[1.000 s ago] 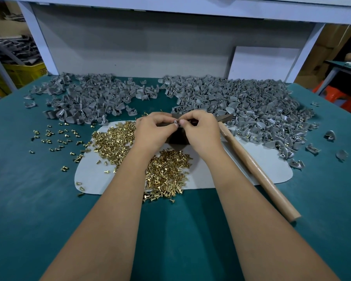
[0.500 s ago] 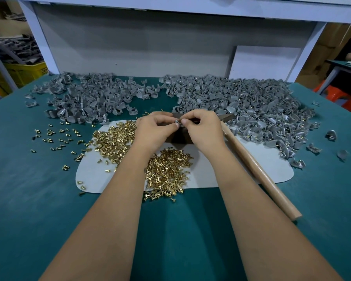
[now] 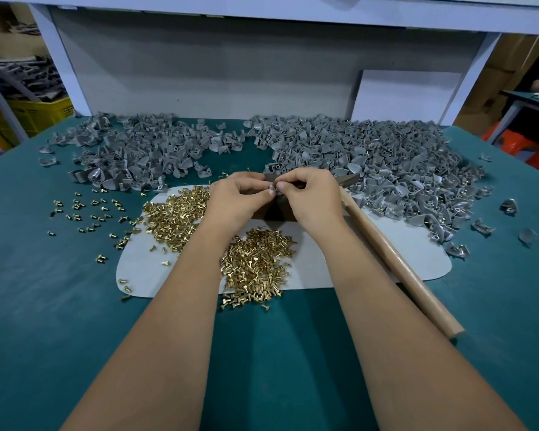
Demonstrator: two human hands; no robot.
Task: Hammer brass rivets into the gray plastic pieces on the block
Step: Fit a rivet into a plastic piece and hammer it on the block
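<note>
My left hand (image 3: pixel 238 199) and my right hand (image 3: pixel 311 197) meet fingertip to fingertip over a dark block (image 3: pixel 274 211), which they mostly hide. Between them they pinch a small gray plastic piece (image 3: pixel 272 191). Whether a rivet sits in it I cannot tell. Two heaps of brass rivets lie on a pale mat (image 3: pixel 318 269): one to the left (image 3: pixel 176 214) and one nearer me (image 3: pixel 257 265). A hammer with a wooden handle (image 3: pixel 395 265) lies to the right of my right arm, its dark head (image 3: pixel 347 180) by the gray parts.
Large heaps of gray plastic pieces fill the back of the green table, left (image 3: pixel 137 154) and right (image 3: pixel 383 163). Loose rivets (image 3: pixel 87 209) scatter at the left. A few stray gray pieces (image 3: pixel 509 206) lie at the right. A white board (image 3: pixel 402 94) leans against the back wall.
Both hands stay over the block with only small finger movements on the gray piece. The hammer and the heaps have not moved.
</note>
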